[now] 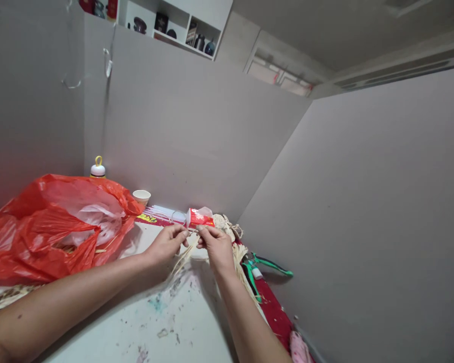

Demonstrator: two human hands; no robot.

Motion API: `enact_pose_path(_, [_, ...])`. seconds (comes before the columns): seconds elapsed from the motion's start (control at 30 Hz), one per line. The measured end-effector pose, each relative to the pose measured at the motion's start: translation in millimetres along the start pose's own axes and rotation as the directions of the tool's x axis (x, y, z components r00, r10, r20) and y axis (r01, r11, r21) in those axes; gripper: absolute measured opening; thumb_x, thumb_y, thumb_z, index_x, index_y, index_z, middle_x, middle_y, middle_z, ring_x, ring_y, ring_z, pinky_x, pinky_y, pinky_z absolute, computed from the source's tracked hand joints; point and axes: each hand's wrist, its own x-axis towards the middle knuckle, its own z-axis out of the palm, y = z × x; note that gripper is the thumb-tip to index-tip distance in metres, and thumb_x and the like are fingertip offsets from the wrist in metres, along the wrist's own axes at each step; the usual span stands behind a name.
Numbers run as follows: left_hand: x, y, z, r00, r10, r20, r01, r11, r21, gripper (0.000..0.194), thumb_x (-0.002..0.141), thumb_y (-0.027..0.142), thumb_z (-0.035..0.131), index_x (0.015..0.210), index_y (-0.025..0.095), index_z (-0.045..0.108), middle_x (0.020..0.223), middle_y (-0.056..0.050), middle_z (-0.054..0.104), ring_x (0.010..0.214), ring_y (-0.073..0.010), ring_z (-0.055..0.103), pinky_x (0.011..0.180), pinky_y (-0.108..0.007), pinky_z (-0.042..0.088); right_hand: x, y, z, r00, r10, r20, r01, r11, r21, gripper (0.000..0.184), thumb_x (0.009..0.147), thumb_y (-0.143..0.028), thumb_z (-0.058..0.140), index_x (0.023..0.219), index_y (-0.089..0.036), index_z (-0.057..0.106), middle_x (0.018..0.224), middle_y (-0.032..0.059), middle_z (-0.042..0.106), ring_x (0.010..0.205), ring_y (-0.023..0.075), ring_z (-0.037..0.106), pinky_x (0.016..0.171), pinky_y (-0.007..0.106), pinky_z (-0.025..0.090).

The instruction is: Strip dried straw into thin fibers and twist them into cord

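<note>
My left hand (171, 243) and my right hand (216, 247) meet above the white tabletop (166, 312), fingertips pinched close together. Between them runs a bundle of thin, pale straw-like strands (185, 256), whose loose ends hang down toward the table. Both hands are closed on these strands; the exact spot where they cross is too small to make out. Behind my fingers stands a red tissue pack (201, 218) with a tissue sticking out. More pale strands (239, 256) lie just right of my right hand.
A large red plastic bag (60, 227) fills the left side, with a paper cup (141, 196) and a white-lidded bottle (98, 169) behind it. Green-handled pliers (255, 269) lie at the right edge on red cloth (274, 307). Grey partitions (196, 126) enclose the table.
</note>
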Motion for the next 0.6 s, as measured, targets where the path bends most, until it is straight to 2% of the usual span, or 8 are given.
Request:
enact_pose_path(0.03, [2, -3, 0.0, 1.0, -0.006, 0.024, 0.005, 1.0, 0.014, 0.029, 0.082, 0.044, 0.054, 0.079, 0.015, 0.059, 0.065, 0.001, 0.052, 0.051, -0.0091, 0.039, 0.048, -0.021, 0.029, 3, 1, -4, 1.0, 0.018, -0.015, -0.018, 1.0, 0.011, 0.035, 0.064, -0.047, 0.072, 0.06, -0.014, 0.063, 0.05, -0.0021, 0.053, 0.045, 0.0091, 0.049, 0.046, 0.022, 0.046])
enact_pose_path(0.1, [3, -7, 0.8, 0.999, 0.004, 0.053, -0.006, 0.999, 0.037, 0.028, 0.081, 0.039, 0.055, 0.067, 0.015, 0.055, 0.059, 0.002, 0.048, 0.052, -0.0092, 0.038, 0.05, -0.02, 0.029, 6, 2, -9, 0.998, 0.063, -0.003, -0.063, 0.997, 0.045, 0.036, 0.062, -0.048, 0.074, 0.059, -0.014, 0.062, 0.05, -0.0019, 0.053, 0.046, 0.0093, 0.05, 0.047, 0.023, 0.048])
enact_pose_path(0.23, [2, -8, 3.1, 0.998, 0.068, 0.016, -0.069, 0.996, 0.049, 0.022, 0.081, 0.033, 0.053, 0.07, 0.014, 0.058, 0.061, 0.001, 0.05, 0.058, -0.0109, 0.043, 0.055, -0.022, 0.033, 7, 7, -8, 0.989, 0.119, 0.082, -0.127, 0.987, 0.101, 0.036, 0.062, -0.047, 0.076, 0.062, -0.014, 0.063, 0.051, -0.0021, 0.055, 0.047, 0.0083, 0.05, 0.049, 0.022, 0.048])
enact_pose_path(0.37, [2, -6, 4.3, 0.996, 0.058, 0.062, -0.059, 0.998, 0.014, 0.027, 0.083, 0.039, 0.053, 0.071, 0.015, 0.056, 0.063, 0.001, 0.05, 0.058, -0.0106, 0.042, 0.055, -0.022, 0.033, 7, 11, -6, 0.983, 0.123, 0.136, -0.139, 0.984, 0.111, 0.034, 0.063, -0.046, 0.076, 0.064, -0.014, 0.064, 0.052, -0.0026, 0.055, 0.048, 0.008, 0.05, 0.05, 0.022, 0.048])
enact_pose_path(0.43, [1, -6, 4.9, 0.996, 0.017, 0.088, -0.016, 1.0, -0.017, 0.032, 0.085, 0.045, 0.049, 0.079, 0.015, 0.056, 0.066, 0.001, 0.051, 0.059, -0.0112, 0.044, 0.056, -0.022, 0.035, 7, 10, -7, 0.982, 0.116, 0.146, -0.134, 0.984, 0.116, 0.034, 0.062, -0.046, 0.076, 0.066, -0.014, 0.066, 0.055, -0.0019, 0.057, 0.05, 0.0089, 0.052, 0.053, 0.023, 0.049])
enact_pose_path(0.5, [-1, -6, 5.4, 0.995, -0.01, 0.095, 0.008, 1.0, 0.019, 0.036, 0.085, 0.049, 0.048, 0.092, 0.015, 0.058, 0.074, -0.002, 0.055, 0.065, -0.014, 0.049, 0.06, -0.024, 0.039, 7, 9, -7, 0.982, 0.108, 0.152, -0.127, 0.984, 0.123, 0.033, 0.062, -0.045, 0.076, 0.067, -0.014, 0.067, 0.057, -0.0013, 0.058, 0.052, 0.0094, 0.053, 0.056, 0.024, 0.049])
enact_pose_path(0.6, [-6, -1, 4.9, 0.994, 0.104, 0.032, -0.108, 0.96, 0.26, 0.037, 0.08, 0.048, 0.058, 0.102, 0.018, 0.062, 0.092, -0.007, 0.057, 0.087, -0.021, 0.052, 0.077, -0.031, 0.041, 5, 5, -8, 0.977, 0.118, 0.177, -0.143, 0.98, 0.14, 0.032, 0.064, -0.045, 0.075, 0.068, -0.014, 0.068, 0.059, -0.0011, 0.059, 0.054, 0.0093, 0.051, 0.056, 0.024, 0.046])
